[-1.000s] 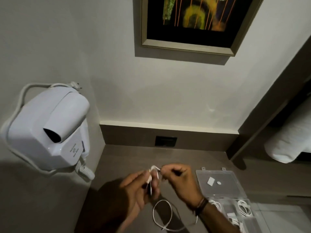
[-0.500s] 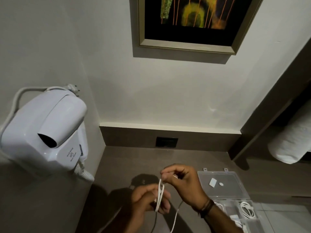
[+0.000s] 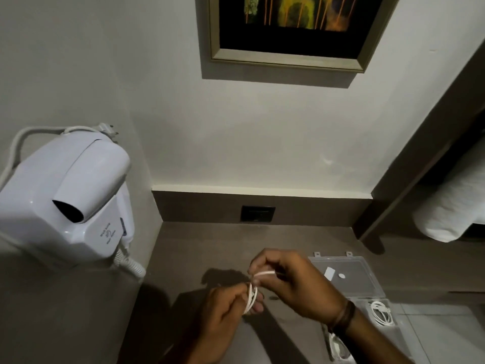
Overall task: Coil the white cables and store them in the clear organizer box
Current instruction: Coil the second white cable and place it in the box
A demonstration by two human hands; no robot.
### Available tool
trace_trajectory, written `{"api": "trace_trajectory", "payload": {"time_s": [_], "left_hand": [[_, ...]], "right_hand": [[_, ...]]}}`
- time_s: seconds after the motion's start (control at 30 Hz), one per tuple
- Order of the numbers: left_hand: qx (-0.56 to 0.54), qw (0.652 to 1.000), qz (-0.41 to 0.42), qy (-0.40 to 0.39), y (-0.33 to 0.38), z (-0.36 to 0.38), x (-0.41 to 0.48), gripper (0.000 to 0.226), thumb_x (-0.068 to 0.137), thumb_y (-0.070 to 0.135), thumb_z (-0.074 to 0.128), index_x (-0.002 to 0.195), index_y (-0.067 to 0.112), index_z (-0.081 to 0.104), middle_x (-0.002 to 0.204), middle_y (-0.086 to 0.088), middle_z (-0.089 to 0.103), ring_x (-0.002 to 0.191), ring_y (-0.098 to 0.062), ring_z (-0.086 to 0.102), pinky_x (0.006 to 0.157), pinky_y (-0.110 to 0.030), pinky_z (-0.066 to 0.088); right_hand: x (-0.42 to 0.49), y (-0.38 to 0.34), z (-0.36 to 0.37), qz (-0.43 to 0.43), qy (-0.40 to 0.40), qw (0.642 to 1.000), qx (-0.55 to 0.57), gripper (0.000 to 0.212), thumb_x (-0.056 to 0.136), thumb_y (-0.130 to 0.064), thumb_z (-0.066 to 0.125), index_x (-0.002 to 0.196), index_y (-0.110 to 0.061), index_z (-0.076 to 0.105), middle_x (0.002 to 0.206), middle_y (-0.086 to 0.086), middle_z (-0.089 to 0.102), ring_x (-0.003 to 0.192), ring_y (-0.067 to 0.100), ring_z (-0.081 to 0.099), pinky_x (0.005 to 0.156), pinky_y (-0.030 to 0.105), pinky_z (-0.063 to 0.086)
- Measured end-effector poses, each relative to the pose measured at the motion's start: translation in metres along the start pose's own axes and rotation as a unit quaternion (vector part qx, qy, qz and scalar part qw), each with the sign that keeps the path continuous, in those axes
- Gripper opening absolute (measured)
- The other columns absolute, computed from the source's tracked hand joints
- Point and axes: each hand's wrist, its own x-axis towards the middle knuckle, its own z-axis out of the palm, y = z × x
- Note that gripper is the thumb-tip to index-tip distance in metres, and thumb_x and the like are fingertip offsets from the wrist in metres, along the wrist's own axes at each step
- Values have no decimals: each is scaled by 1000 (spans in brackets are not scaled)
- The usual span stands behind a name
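2 hands work 1 white cable [image 3: 251,298] above the countertop's [image 3: 183,253] near edge: left hand [image 3: 225,313] pinches the bundle, right hand [image 3: 294,287] grips its tail. Clear organizer box [image 3: 349,282], right, already holds 1 coiled cable [image 3: 380,312]; storing remains.

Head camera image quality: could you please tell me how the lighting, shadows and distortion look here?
Head view: dim, uneven light; the hands throw dark shadows on the counter; the framed picture shadows the wall below; wide-angle bending curves the hair dryer; the white cable is slightly soft.
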Motion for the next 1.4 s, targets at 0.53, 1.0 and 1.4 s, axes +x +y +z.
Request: {"api": "trace_trajectory", "payload": {"time_s": [0.53,1.0,1.4], "left_hand": [[152,986,51,-51,-19,-28,0,22,96,15,53,101,17,74,91,6,78,88,-3,71,84,-19,54],[149,977,85,129,-32,-1,7,20,92,0,54,94,1,74,89,-10,78,85,-20,74,80,-33,57],[-451,873,-152,-113,-2,10,17,19,66,29,51,52,16,52,43,0,44,38,-14,39,41,-23,37]], "right_hand": [[-15,-9,8,23,-3,1000,6,19,103,-26,59,109,-37,74,88,-8,76,83,12,74,79,29,61],[-30,5,48,11,-37,994,-104,37,100,-27,56,117,-58,65,99,-26,71,89,-11,68,80,11,54],[-14,13,72,194,188,863,426,18,77,-30,82,78,-11,82,71,8,76,56,13,64,55,25,54]]}}
